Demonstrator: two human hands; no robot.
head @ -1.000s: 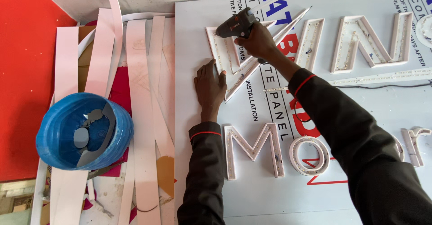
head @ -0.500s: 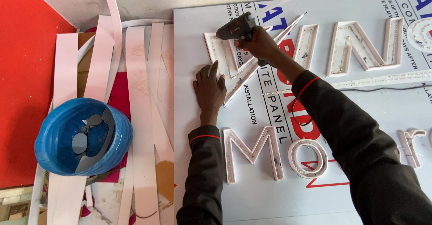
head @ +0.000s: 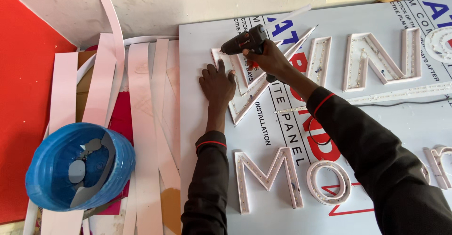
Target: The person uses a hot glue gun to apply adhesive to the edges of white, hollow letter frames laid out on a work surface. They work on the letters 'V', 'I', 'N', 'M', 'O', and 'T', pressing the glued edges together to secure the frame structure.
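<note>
Right hand point(head: 268, 58) grips black glue gun point(head: 245, 41); left hand point(head: 217, 85), fingers spread, presses white letter shell point(head: 245, 96) flat. Risk: shell slips if pressure eases; glue could reach nearby fingers.

Bright, even, diffuse lighting; source not identifiable. Soft, short shadows beneath left hand point(head: 217, 85) and raised white letters point(head: 269, 178). No harsh glare on pale panel point(head: 282, 136). Sharp focus overall; slight softness on near dark sleeves point(head: 376, 169).
</note>
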